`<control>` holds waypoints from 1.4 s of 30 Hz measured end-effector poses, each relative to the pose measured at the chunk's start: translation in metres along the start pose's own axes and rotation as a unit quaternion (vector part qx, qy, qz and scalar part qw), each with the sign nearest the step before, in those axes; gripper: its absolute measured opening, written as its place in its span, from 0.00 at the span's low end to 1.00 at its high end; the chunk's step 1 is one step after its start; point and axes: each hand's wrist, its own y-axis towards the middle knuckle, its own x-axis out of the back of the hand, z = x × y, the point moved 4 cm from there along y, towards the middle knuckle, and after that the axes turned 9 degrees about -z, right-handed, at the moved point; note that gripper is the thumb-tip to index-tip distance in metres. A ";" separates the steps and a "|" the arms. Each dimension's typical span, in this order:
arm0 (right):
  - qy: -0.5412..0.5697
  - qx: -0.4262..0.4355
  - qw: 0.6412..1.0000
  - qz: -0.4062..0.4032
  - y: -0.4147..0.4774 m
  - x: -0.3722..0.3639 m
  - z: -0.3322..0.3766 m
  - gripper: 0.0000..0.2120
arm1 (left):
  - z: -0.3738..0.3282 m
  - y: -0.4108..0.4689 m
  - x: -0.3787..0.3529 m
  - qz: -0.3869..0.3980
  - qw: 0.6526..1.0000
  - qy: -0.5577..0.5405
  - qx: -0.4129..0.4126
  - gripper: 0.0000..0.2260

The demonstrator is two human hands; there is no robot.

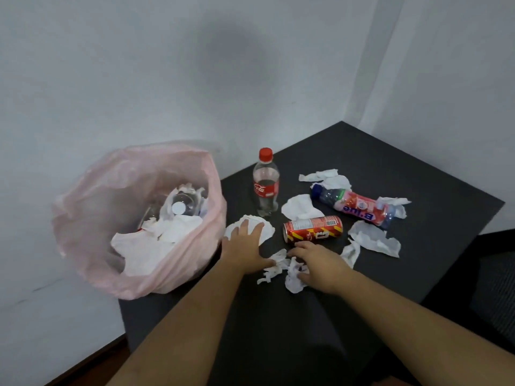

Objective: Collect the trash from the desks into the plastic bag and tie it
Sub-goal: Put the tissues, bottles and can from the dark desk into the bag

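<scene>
While the left hand (245, 243) lies on a crumpled white tissue (263, 232) near the left edge of the black desk (376, 162), its fingers straight and spread and its grip flat and closed round nothing, the right hand (317, 263) sits just beside it toward the desk's middle. The right hand's grip is curled, thumb and fingers closing on a torn white tissue wad (294, 277). More white shreds (274, 267) lie between the two hands. The thin pink plastic bag (83, 218) stands with its mouth wide open at the left edge of the desk, just beside the left hand. Inside it are white tissues and a clear plastic bottle (181, 204). A clear cola bottle with a red cap and red label (266, 188) stands upright beyond the left hand, toward the far left edge. A red and yellow drink can (313, 228) lies on its side just beyond the right hand. Farther toward the right edge a plastic bottle with a pink label and blue cap (354, 207) lies on its side. Loose white tissues (373, 238) are scattered around the can and that bottle.
</scene>
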 end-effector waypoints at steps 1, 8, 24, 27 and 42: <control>-0.027 0.002 1.000 0.006 -0.001 -0.006 -0.007 0.29 | 0.002 0.004 -0.014 0.029 1.000 -0.002 0.005 0.46; -0.026 0.024 0.999 0.035 0.001 -0.038 -0.017 0.24 | -0.005 0.024 -0.057 0.011 0.998 -0.059 -0.015 0.26; 0.309 0.107 0.810 -0.486 0.046 0.173 0.104 0.13 | 0.039 -0.059 0.230 -0.581 0.765 -0.274 -0.043 0.07; 0.289 0.163 0.813 -0.479 0.060 0.167 0.162 0.13 | 0.094 -0.087 0.234 -0.609 0.749 -0.259 0.033 0.07; 0.131 0.175 0.864 -0.453 0.059 0.154 0.151 0.06 | 0.092 -0.057 0.213 -0.359 0.931 -0.036 0.064 0.15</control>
